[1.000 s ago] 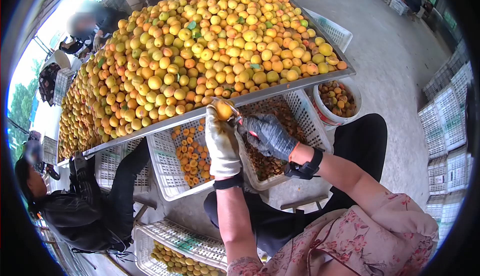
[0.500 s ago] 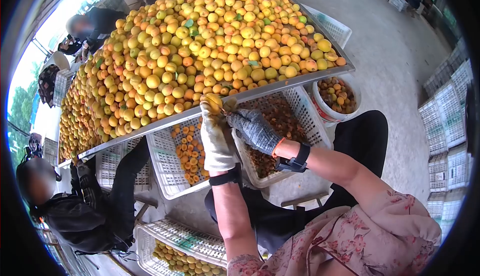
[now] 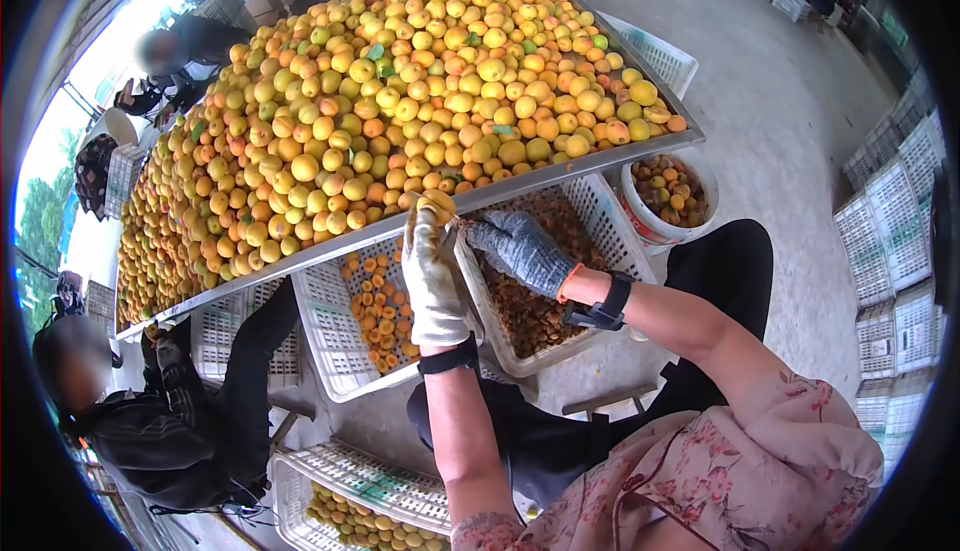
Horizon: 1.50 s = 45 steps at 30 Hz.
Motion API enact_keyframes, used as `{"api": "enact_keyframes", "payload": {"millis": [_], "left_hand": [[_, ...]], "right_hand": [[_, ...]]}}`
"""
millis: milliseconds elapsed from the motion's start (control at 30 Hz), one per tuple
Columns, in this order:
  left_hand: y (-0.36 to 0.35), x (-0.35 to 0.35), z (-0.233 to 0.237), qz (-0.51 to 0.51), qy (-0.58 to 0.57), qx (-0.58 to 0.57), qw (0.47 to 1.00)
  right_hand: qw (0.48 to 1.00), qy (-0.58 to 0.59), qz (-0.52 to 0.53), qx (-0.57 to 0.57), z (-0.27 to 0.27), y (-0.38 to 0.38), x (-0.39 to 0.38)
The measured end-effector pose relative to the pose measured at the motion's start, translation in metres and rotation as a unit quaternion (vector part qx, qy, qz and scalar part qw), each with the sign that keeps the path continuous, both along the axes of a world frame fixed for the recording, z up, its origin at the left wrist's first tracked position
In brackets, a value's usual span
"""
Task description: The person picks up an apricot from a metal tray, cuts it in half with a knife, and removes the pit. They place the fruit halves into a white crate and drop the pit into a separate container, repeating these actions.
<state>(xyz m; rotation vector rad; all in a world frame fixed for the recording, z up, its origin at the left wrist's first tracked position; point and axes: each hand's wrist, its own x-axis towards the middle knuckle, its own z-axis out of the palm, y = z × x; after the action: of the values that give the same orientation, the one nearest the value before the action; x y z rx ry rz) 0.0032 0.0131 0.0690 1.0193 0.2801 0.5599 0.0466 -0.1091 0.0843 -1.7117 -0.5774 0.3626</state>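
Observation:
My left hand [image 3: 431,276], in a white glove, is closed around a yellow apricot [image 3: 437,203] just in front of the metal table edge. My right hand [image 3: 522,249], in a grey knit glove with an orange cuff, has its fingers curled near the apricot; what they grip, if anything, is too small to make out. Under my right hand stands a white crate [image 3: 632,234] holding brown, pit-like pieces [image 3: 540,323]. Beneath and left of my left hand, another white crate [image 3: 328,336] contains halved orange apricots [image 3: 380,303].
A tilted-looking table with a metal rim [image 3: 640,149] carries a large heap of apricots [image 3: 400,101]. A white bucket [image 3: 668,201] of darker fruit stands at right. A co-worker [image 3: 150,431] sits at left. Below lies a crate [image 3: 375,481] with apricots; stacked crates [image 3: 890,251] line the right side.
My right hand has shifted slightly to the right, a little farther from the apricot. My left hand keeps hold of the apricot at nearly the same spot.

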Motion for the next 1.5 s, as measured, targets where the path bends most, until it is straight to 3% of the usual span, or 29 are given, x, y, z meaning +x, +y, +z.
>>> {"api": "enact_keyframes", "payload": {"millis": [33, 100, 167, 233, 267, 400, 500, 567, 633, 767, 933, 1000, 1033, 1067, 1100, 1133, 1167, 1200, 1233, 1267, 1300, 1333, 1367, 1433, 1467, 1500], "left_hand": [[-0.004, 0.003, -0.001, 0.020, -0.020, -0.035, 0.999], [0.001, 0.008, -0.008, 0.011, -0.018, -0.036, 0.999], [0.000, 0.010, -0.014, 0.000, -0.017, -0.038, 0.999], [-0.010, 0.010, -0.006, 0.017, -0.060, -0.164, 0.984], [-0.006, 0.004, -0.004, -0.008, 0.015, -0.164, 0.986], [-0.006, 0.002, -0.001, -0.027, -0.045, -0.062, 0.997], [-0.011, 0.005, -0.003, 0.054, 0.002, 0.024, 0.998], [-0.007, 0.006, -0.003, 0.051, -0.003, 0.013, 0.999], [-0.004, -0.001, -0.001, -0.024, -0.005, -0.081, 0.996], [-0.002, 0.004, -0.001, 0.004, -0.033, -0.082, 0.996], [-0.007, 0.010, 0.004, 0.031, -0.072, -0.197, 0.977], [0.001, 0.005, -0.006, -0.045, -0.106, -0.213, 0.970], [0.001, 0.007, -0.008, -0.054, -0.131, -0.211, 0.967], [0.003, 0.013, -0.015, -0.034, -0.127, -0.228, 0.965], [0.015, 0.019, -0.039, -0.034, -0.125, -0.310, 0.942], [0.013, 0.016, -0.020, 0.014, -0.126, -0.304, 0.944], [0.010, 0.010, -0.002, 0.064, -0.125, -0.301, 0.943], [0.021, 0.006, 0.000, 0.020, -0.146, -0.236, 0.960], [0.021, 0.006, -0.001, 0.060, -0.123, -0.221, 0.966], [0.016, 0.009, -0.004, 0.067, -0.124, -0.140, 0.980], [0.006, 0.009, -0.002, 0.072, -0.119, -0.058, 0.989], [-0.005, 0.002, 0.006, 0.039, -0.040, -0.010, 0.998], [-0.010, 0.002, -0.015, 0.067, 0.068, 0.206, 0.974], [-0.044, 0.003, -0.005, 0.215, 0.115, 0.486, 0.839], [-0.041, 0.000, 0.010, 0.214, 0.050, 0.541, 0.812], [-0.042, -0.004, 0.020, 0.214, 0.049, 0.540, 0.812]], "right_hand": [[0.998, 0.055, 0.013, 0.008, 0.002, -0.001, -0.001], [0.998, 0.054, 0.015, 0.007, -0.001, -0.001, 0.001], [0.997, -0.018, 0.021, -0.076, 0.004, -0.005, 0.003], [0.998, -0.034, 0.021, -0.055, 0.014, -0.007, -0.001], [0.998, -0.047, 0.019, -0.032, 0.015, -0.008, -0.003], [0.995, -0.093, 0.004, -0.027, 0.003, -0.008, 0.001], [1.000, 0.000, 0.010, -0.007, -0.001, -0.006, 0.002], [0.990, -0.139, 0.009, -0.007, -0.003, -0.004, 0.003], [0.989, -0.150, 0.002, -0.004, 0.000, -0.003, 0.000], [0.986, -0.168, -0.007, 0.012, -0.004, 0.000, 0.001], [0.973, -0.230, 0.009, -0.008, -0.020, 0.003, 0.007], [0.952, -0.303, 0.014, 0.032, -0.037, 0.003, 0.007], [0.950, -0.310, 0.034, -0.022, -0.035, -0.002, 0.007], [0.961, -0.275, 0.031, 0.009, -0.037, -0.004, 0.007], [0.934, -0.356, 0.008, 0.002, -0.041, -0.012, 0.004], [0.928, -0.371, 0.032, -0.020, -0.046, -0.022, 0.004], [0.965, -0.220, 0.057, -0.133, -0.033, -0.036, -0.003], [0.987, -0.160, 0.029, 0.002, -0.034, -0.036, -0.006], [0.986, -0.092, 0.004, 0.136, -0.036, -0.034, -0.006], [0.986, -0.095, 0.005, 0.138, -0.038, -0.036, 0.004], [0.981, 0.120, 0.000, 0.149, -0.021, -0.035, 0.013], [0.931, 0.331, -0.006, 0.155, -0.012, -0.033, 0.016], [0.930, 0.331, -0.009, 0.160, -0.012, -0.022, 0.015], [0.937, 0.211, -0.077, 0.266, -0.015, 0.006, 0.019], [0.918, 0.282, -0.079, 0.268, -0.017, 0.011, 0.022], [0.918, 0.280, -0.080, 0.269, -0.020, 0.013, 0.021]]}}
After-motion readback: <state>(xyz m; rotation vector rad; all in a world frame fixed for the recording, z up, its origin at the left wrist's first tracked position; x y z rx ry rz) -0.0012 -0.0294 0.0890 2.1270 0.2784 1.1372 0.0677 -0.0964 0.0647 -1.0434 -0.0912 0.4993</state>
